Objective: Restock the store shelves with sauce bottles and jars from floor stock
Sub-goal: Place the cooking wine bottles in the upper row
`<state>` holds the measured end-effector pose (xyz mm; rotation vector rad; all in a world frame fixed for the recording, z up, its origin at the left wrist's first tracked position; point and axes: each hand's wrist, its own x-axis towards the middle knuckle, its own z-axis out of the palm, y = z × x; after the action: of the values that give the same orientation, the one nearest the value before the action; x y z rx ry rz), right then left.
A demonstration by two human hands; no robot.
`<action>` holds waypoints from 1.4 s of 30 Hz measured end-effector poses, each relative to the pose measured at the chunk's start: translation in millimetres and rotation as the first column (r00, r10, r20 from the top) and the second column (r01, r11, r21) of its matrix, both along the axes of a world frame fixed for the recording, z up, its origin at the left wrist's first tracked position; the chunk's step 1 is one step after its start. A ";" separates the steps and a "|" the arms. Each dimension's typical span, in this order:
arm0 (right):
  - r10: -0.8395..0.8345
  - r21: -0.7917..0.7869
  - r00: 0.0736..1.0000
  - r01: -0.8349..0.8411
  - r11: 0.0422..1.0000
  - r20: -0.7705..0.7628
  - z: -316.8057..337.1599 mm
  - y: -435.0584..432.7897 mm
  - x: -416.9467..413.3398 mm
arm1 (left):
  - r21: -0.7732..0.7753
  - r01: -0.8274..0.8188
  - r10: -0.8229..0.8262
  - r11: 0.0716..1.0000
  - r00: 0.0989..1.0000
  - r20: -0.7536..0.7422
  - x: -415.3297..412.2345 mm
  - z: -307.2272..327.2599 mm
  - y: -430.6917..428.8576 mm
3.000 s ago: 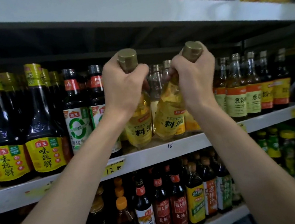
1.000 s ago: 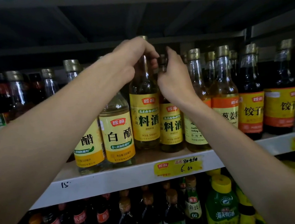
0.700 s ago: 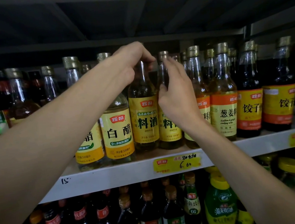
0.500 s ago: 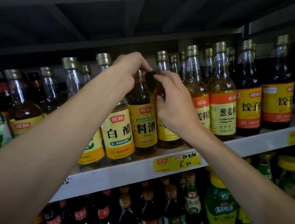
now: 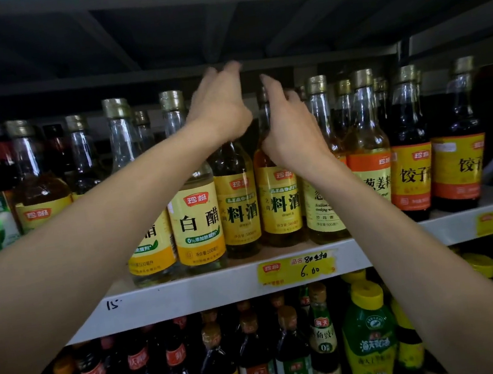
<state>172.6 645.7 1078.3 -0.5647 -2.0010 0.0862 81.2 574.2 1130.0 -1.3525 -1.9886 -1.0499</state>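
Both yellow-labelled bottles stand upright on the shelf (image 5: 209, 290) in the front row, so this pair looks placed: the left bottle (image 5: 240, 216) sits directly below the left grip (image 5: 221, 108), and the right bottle (image 5: 281, 207) sits just under the right grip (image 5: 291, 129), the two bottles touching or nearly so. The left grip is blurred, its fingers lifted and loosely parted above where the cap would be, holding nothing that shows. The right grip is spread, its straight fingers lying along the right bottle's neck without closing round it. To the outside of the left grip stands a clear vinegar bottle (image 5: 196, 222), and the row looks full at the front. What remains is probably only to let go and fetch more; the floor stock is out of view, so how much is left cannot be told. Three seconds back both grips clutched these bottles by the neck, tilted at the shelf edge; half a second back the left grip curled over its cap, and now it has risen clear
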 end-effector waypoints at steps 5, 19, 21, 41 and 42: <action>0.038 -0.160 0.975 -0.002 0.987 0.221 28.8 5.0 2.3 | -0.483 -0.395 0.194 0.782 0.889 -0.415 7.1 14.1 -12.3; 0.098 -0.239 0.978 -0.052 0.970 0.182 37.3 15.5 -17.8 | -0.593 -0.549 0.218 0.589 0.815 -0.538 3.1 22.6 3.2; 0.105 -0.239 0.978 -0.060 0.969 0.182 35.6 18.7 -24.4 | -0.593 -0.577 0.238 0.562 0.799 -0.552 -2.2 22.1 12.2; 0.164 -0.285 0.979 -0.123 0.951 0.124 30.6 45.1 -59.7 | -0.596 -0.591 0.267 0.543 0.795 -0.545 -29.7 21.5 46.1; 0.166 -0.299 0.979 -0.123 0.946 0.121 30.6 44.7 -60.5 | -0.598 -0.583 0.260 0.550 0.800 -0.540 -30.7 21.6 46.0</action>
<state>112.0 690.3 1108.9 -0.6225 -2.1867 0.4473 50.5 620.2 1151.7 -1.1602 -2.3237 0.3458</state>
